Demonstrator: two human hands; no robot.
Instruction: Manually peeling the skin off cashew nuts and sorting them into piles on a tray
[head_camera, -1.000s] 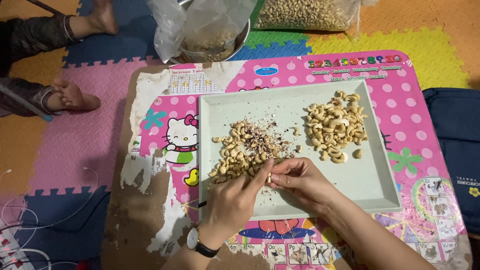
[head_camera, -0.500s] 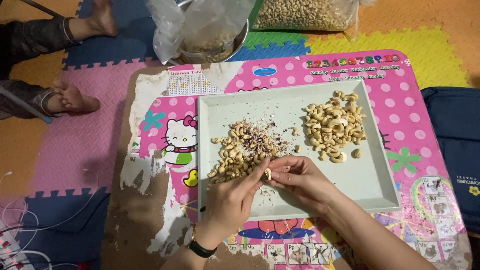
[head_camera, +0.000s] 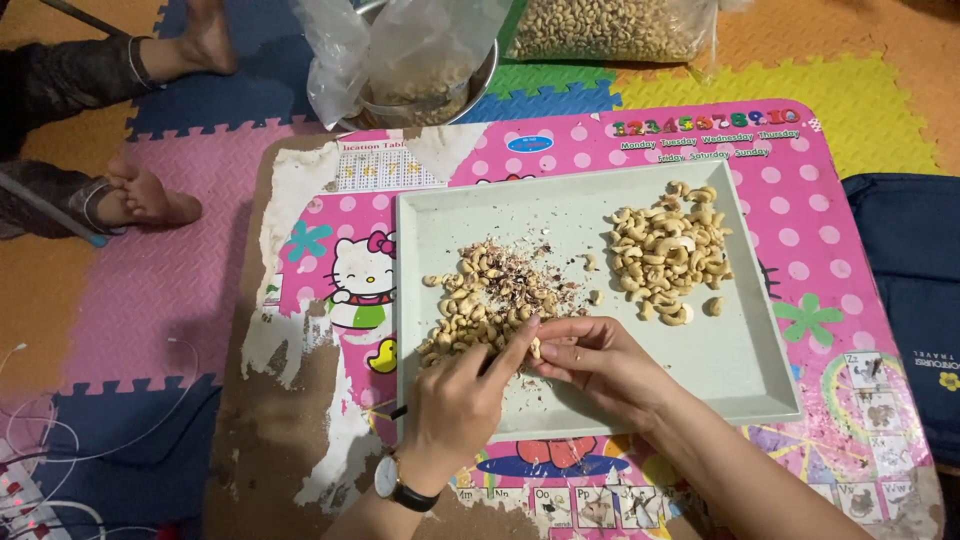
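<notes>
hands: left hand (head_camera: 462, 393), right hand (head_camera: 597, 358) pinch one cashew (head_camera: 537, 348) | clear nut bag (head_camera: 610, 25) top

Clear nut bags (head_camera: 610, 28) — beyond table (head_camera: 300, 470)

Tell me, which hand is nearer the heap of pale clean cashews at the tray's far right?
Right. The right hand lies just below and left of that heap of pale clean cashews; the left hand, wearing a wristwatch, sits farther left, beside the husk-flecked pile.

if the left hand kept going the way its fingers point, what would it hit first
Likely the near pile of cashews with skin flakes, just past the left hand on the tray; depth is hard to judge.
</notes>
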